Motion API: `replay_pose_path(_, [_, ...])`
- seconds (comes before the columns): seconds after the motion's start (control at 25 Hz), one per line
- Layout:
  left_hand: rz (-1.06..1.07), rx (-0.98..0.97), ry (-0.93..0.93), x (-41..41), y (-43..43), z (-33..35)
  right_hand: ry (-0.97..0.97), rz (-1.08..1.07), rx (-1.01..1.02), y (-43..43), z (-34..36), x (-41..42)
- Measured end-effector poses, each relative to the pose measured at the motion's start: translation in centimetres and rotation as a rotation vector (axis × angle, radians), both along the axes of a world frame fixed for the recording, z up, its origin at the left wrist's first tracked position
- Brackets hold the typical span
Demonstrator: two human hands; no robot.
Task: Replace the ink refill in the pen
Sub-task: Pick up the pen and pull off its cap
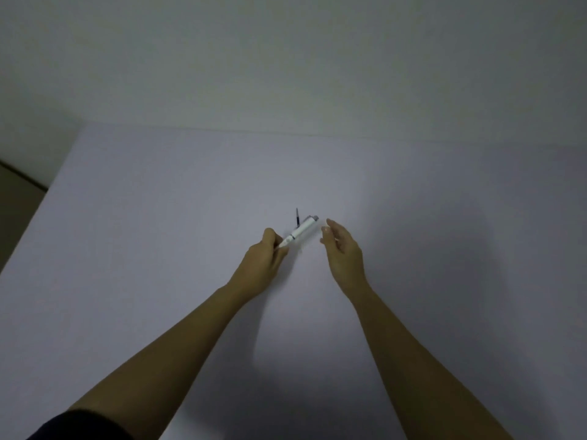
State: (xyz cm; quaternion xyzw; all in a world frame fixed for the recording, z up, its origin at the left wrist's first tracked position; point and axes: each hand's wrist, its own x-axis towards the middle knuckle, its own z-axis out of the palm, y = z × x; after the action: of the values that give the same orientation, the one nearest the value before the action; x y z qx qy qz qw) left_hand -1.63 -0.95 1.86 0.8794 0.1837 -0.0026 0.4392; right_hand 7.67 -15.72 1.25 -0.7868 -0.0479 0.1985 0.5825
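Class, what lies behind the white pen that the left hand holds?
A thin dark refill lies on the table behind the pen; its lower end is hidden by the pen.

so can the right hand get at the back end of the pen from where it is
Probably yes. The right hand is open and empty beside the white pen, which the left hand holds by its tip end. The pen's grey back end points toward the right fingertips, with nothing in between.

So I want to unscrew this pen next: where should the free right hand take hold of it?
Grip the upper barrel of the white pen, coming from the right. The left hand already pinches the tip end, and the barrel slants toward the open right hand.
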Motion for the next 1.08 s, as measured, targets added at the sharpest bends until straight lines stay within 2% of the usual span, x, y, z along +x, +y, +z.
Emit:
replay_pose_path(0.08, [-0.065,0.035,-0.048,-0.7,-0.1,0.1,0.032,-0.003,0.122,0.3,1.3,0.2])
replay_pose_path(0.2, [-0.031,0.131,-0.134,-0.9,-0.4,0.3,0.018,-0.024,0.237,0.4,2.6,0.1])
replay_pose_path(0.32, [0.041,0.249,-0.248,-0.6,-0.8,0.7,0.034,-0.024,0.276,0.4,3.1,-0.1])
replay_pose_path(0.44, [0.1,0.275,-0.297,-0.6,-0.8,1.0,0.066,-0.029,0.298,0.3,3.2,-0.3])
replay_pose_path(0.84, [0.149,0.365,-0.164,-0.6,-1.1,-0.2,0.123,-0.073,0.256,0.2,1.6,-0.8])
replay_pose_path(1.08, [0.209,0.404,0.076,-0.7,-0.7,-1.5,0.114,-0.301,0.244,-0.2,-0.1,0.2])
